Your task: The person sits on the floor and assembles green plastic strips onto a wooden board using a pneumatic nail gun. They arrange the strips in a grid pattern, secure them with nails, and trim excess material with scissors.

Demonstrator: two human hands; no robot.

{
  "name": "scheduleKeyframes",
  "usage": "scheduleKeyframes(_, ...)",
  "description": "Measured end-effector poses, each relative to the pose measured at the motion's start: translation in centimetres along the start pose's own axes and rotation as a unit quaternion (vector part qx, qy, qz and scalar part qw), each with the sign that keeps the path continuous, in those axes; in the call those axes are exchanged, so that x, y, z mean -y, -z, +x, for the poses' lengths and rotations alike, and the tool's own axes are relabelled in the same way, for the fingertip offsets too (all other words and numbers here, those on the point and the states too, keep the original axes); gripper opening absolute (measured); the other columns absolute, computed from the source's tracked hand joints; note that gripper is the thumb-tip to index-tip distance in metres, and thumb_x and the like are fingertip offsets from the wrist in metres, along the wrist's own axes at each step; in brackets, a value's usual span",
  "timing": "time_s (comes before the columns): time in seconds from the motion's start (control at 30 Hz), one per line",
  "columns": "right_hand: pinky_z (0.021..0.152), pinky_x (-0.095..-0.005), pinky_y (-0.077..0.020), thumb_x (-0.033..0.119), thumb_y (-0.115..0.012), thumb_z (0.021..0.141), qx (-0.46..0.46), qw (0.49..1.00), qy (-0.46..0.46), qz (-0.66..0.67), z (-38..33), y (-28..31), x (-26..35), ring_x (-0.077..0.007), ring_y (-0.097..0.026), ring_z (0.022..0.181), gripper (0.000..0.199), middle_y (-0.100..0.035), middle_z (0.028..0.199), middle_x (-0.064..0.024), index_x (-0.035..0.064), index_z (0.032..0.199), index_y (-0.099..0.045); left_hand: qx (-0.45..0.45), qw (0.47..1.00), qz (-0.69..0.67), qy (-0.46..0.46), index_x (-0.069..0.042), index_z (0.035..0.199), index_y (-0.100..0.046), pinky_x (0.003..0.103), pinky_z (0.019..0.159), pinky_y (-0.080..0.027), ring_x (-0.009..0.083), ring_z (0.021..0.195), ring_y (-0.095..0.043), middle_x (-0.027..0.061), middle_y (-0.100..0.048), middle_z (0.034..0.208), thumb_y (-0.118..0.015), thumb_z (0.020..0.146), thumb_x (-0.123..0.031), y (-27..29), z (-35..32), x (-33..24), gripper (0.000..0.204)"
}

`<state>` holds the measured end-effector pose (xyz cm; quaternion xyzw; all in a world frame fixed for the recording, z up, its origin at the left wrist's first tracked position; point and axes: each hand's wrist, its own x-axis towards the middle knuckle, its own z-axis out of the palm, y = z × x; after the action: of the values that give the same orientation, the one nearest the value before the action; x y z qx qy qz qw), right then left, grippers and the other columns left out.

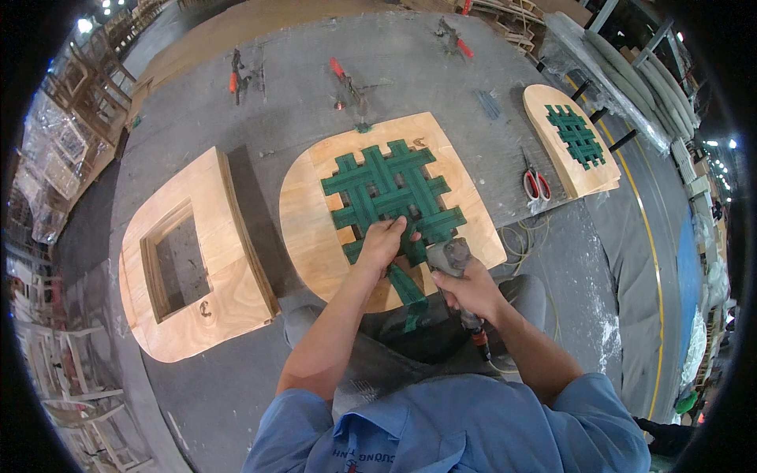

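Note:
In front of me lies a rounded wooden seat panel (303, 197) with green elastic webbing (374, 180) woven across its opening. My left hand (384, 243) is closed on a green webbing strap (406, 288) at the near side of the weave, and its loose end hangs over the panel's near edge toward my lap. My right hand (471, 290) grips a grey pneumatic staple gun (453, 254), its head close to the panel's near right part. An air hose fitting (480, 339) shows at the gun's lower end. The staple gun's tip is hard to make out.
To the left stands a stack of wooden panels (236, 268) with square openings. At the far right are finished webbed panels (544, 118), with red-handled scissors (536, 185) beside them. Red-handled tools (347, 83) lie along the table's far side. A thin hose (516, 244) loops at right.

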<state>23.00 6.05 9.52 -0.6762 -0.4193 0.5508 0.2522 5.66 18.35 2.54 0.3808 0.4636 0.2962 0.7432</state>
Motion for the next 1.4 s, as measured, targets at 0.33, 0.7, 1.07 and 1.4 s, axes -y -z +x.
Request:
scheduleKeyframes(0.33,0.044,-0.0294,-0.0434,0.025,-0.071,0.097,-0.006,0.999,0.027,-0.047,-0.1,-1.0,0.5,-0.0104,-0.055,0.049,0.024,-0.062,0.068,-0.0019,0.0045,0.104,-0.061,0.015,0.999,-0.046,0.023,0.005,0.118,-0.067,0.030,0.077,-0.056,0.0179,0.091,-0.073,0.0127,-0.076,0.101,-0.054,0.108,-0.029,0.5,0.5,-0.2,0.037)
scheduleKeyframes(0.7,0.047,-0.0285,-0.0455,0.022,-0.072,0.096,0.045,0.999,0.022,0.002,0.3,-0.7,0.0,-0.0103,-0.057,0.052,0.027,-0.063,0.072,-0.0010,0.0032,0.112,-0.061,0.006,0.999,-0.005,0.050,0.005,0.115,-0.069,0.032,0.069,-0.054,0.0172,0.080,-0.070,0.0114,-0.077,0.095,-0.052,0.107,-0.030,-0.1,0.5,-0.9,0.039)
scheduleKeyframes(1.07,0.044,-0.0316,-0.0469,0.036,-0.079,0.091,-0.168,0.967,0.025,0.187,4.6,16.9,1.5,-0.0166,-0.060,0.059,0.049,-0.063,0.083,-0.0088,-0.0037,0.111,-0.060,-0.164,0.825,0.466,-0.274,-0.003,0.094,-0.063,0.054,0.069,-0.052,0.0462,0.078,-0.066,0.0237,-0.067,0.081,-0.055,0.103,-0.029,-3.3,-7.2,4.7,0.029)
scheduleKeyframes(1.4,0.063,-0.0406,-0.0572,0.048,-0.074,0.091,-0.146,0.980,0.016,0.135,21.7,25.7,0.9,-0.0261,-0.069,0.076,0.052,-0.070,0.095,-0.0110,0.0003,0.112,-0.070,-0.173,0.793,0.485,-0.326,-0.005,0.089,-0.061,0.046,0.054,-0.050,0.0386,0.058,-0.063,0.0178,-0.061,0.067,-0.061,0.100,-0.018,-4.7,-7.1,7.1,0.017)
